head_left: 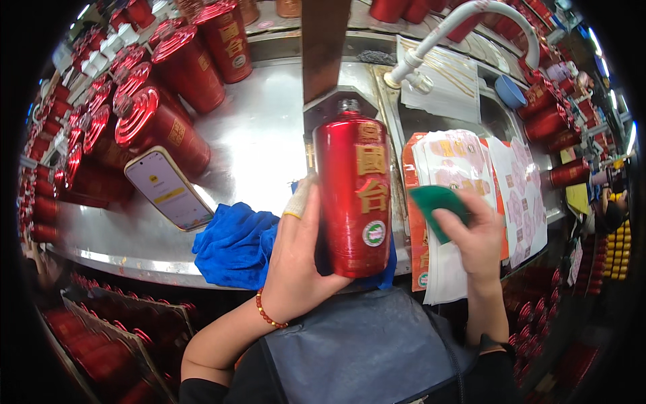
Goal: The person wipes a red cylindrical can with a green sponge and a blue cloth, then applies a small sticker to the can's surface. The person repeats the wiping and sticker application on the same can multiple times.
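Note:
A glossy red bottle (351, 202) with gold lettering and a small round green-and-white sticker stands upright before my body, its neck uncapped. My left hand (296, 259) grips it from the left side and low down; one finger wears a pale fabric cover. In my right hand (476, 232) a flat green scraper (441, 210) is pinched between thumb and fingers. That hand hovers over a stack of printed transfer sheets (447, 158), white with red and pink prints. A crumpled blue cloth (235, 246) lies just left of my left hand.
Several red bottles (188, 71) stand at the left, with a lit phone (168, 188) leaning against one. Behind the sheets is a sink with a white curved tap (407, 67) and a blue bowl (509, 91). A brown post (325, 47) rises behind the bottle.

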`<state>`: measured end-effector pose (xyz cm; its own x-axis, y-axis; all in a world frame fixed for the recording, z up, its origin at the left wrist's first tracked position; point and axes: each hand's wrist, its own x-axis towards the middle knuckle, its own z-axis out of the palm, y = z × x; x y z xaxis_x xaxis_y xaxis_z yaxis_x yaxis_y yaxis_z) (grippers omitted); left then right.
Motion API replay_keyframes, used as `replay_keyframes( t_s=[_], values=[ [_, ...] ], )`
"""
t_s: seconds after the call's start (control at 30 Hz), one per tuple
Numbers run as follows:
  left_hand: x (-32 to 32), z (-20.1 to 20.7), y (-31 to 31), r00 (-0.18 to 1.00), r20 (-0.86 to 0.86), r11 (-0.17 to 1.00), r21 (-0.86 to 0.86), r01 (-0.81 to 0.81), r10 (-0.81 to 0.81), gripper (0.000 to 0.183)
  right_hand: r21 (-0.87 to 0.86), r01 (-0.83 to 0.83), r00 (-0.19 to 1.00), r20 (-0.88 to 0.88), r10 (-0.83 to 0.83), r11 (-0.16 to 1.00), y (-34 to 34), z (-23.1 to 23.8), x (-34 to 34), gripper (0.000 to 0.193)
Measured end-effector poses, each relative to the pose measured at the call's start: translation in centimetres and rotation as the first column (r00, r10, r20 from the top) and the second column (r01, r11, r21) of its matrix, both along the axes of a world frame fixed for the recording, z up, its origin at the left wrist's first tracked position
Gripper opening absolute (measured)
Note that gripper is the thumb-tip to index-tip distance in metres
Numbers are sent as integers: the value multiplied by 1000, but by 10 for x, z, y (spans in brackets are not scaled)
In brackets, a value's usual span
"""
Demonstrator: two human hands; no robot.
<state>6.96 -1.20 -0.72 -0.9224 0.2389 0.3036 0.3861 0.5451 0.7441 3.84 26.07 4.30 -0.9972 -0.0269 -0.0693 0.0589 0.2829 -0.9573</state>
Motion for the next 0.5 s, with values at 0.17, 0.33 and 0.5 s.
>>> replay_keyframes(
  t_s=[0.17, 0.33, 0.5],
  values=[
    [0, 7, 6, 998, -59, 1000, 24, -6, 7, 117, 484, -211, 745, -483, 461, 849, -26, 15, 25, 46],
    [4, 4, 3, 998, -65, 1000, 26, -14, 16, 115, 493, -409, 663, -417, 621, 768, -39, 34, 28, 52],
    [4, 6, 9, 992, -120, 999, 15, -39, 40, 109, 678, -327, 546, -433, 717, 658, -50, 36, 28, 48]
  ],
)
